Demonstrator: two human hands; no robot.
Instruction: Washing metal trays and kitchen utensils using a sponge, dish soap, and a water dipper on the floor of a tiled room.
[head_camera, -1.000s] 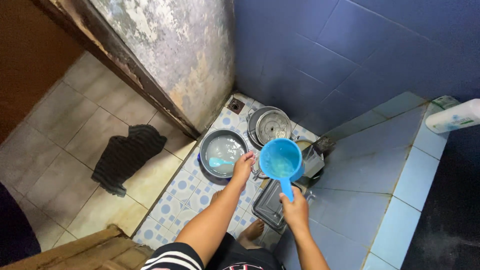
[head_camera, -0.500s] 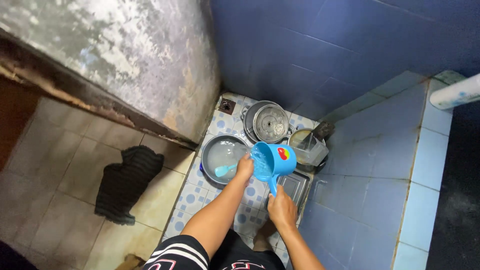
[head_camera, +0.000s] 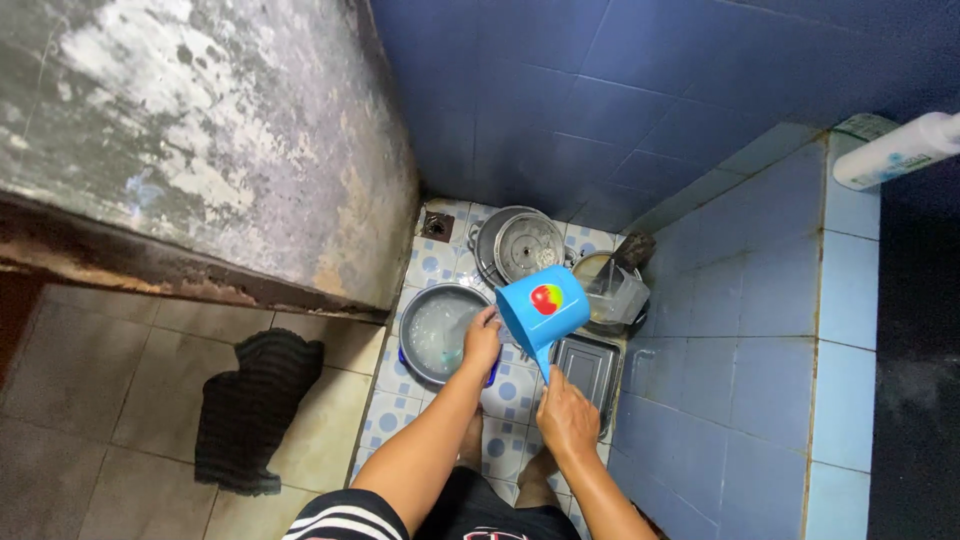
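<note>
In the head view, a blue plastic dipper (head_camera: 543, 303) is held by its handle in the right hand (head_camera: 566, 420), whose fingers are closed around the lower end of the handle. The dipper is tipped well over, its mouth turned toward the round metal basin (head_camera: 432, 332) on the patterned floor tiles (head_camera: 510, 390). A red and yellow sticker is seen on the dipper's side. The left hand (head_camera: 483, 338) is placed at the rim of the basin, just beside the dipper's mouth; its fingers are curled, though whether anything is gripped cannot be told from this angle. Water is seen inside the basin.

Behind the basin, a round pot with a metal lid (head_camera: 520, 245) is set close to the blue tiled wall. To the right of the basin, a rectangular metal tray (head_camera: 590, 368) lies on the floor. Left of the basin, a dark striped cloth (head_camera: 252, 405) is spread on the beige tiles.
</note>
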